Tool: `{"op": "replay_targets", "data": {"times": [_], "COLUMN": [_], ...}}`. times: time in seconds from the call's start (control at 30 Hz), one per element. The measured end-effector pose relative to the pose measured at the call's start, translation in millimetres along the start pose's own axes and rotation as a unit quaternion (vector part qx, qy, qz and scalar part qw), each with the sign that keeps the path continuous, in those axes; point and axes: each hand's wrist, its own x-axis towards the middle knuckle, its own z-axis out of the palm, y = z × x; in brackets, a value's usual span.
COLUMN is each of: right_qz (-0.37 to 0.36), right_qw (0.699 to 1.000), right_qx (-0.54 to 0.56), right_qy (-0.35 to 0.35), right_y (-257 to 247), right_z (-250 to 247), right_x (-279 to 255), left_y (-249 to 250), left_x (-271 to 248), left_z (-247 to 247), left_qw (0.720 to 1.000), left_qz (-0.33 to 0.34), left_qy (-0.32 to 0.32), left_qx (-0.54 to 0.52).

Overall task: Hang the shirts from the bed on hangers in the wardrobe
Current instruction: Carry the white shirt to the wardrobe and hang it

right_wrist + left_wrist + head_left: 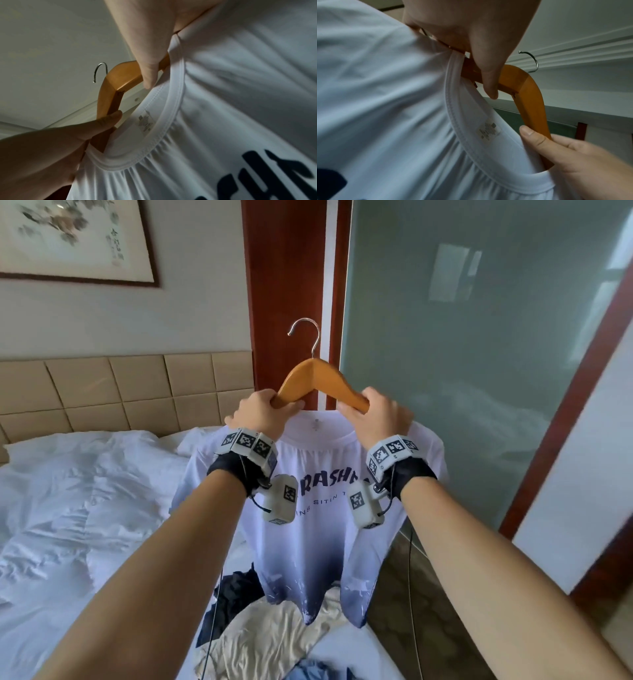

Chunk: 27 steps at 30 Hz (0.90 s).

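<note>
Head view: wooden hanger [317, 380] held upright above bed [68, 491]; left hand [262, 410] and right hand [378, 412] each gripped one arm; white T-shirt [315, 535] hung from it.
Left wrist view: thumb [489, 82] pressed across hanger, collar [467, 129] beneath.
Right wrist view: same grip, metal hook [100, 71] free.

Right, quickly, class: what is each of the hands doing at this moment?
Left hand: closed, gripping the left arm of the hanger at the shirt collar.
Right hand: closed, gripping the hanger's right arm.
</note>
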Motion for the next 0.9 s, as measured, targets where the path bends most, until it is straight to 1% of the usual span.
{"op": "replay_targets", "data": {"times": [0.1, 0.23, 0.33, 0.47, 0.53, 0.67, 0.73, 0.9], "right_qz": [0.042, 0.09, 0.129, 0.173, 0.191, 0.229, 0.246, 0.298], "right_qw": [0.999, 0.996, 0.992, 0.985, 0.981, 0.968, 0.96, 0.941], "right_qx": [-0.002, -0.007, -0.002, -0.004, -0.018, 0.032, 0.056, 0.041], "right_qy": [-0.005, -0.008, -0.01, 0.017, 0.032, 0.096, 0.119, 0.153], "right_y": [41.7, 106.0, 152.1, 204.7, 226.0, 279.2, 310.5, 391.3], "right_z": [-37.0, -95.0, -137.6, -193.4, -221.6, -263.9, -284.0, -333.4], "right_x": [-21.3, -54.3, -81.0, -109.8, -123.7, -150.5, -165.8, -204.4], "left_y": [29.9, 74.8, 112.4, 161.2, 185.6, 238.0, 265.2, 323.9], "left_x": [-32.0, -80.7, -118.7, -167.3, -189.8, -234.2, -258.5, -312.3], "left_z": [29.7, 72.9, 102.5, 138.4, 155.7, 187.2, 205.4, 272.1], "left_qw": [0.998, 0.991, 0.986, 0.986, 0.983, 0.965, 0.955, 0.931], "left_qz": [0.027, 0.074, 0.088, 0.064, 0.064, 0.084, 0.108, 0.14], "left_qy": [-0.022, -0.072, -0.091, -0.1, -0.111, -0.154, -0.176, -0.236], "left_qx": [-0.053, -0.089, -0.109, -0.121, -0.131, -0.196, -0.214, -0.242]}}
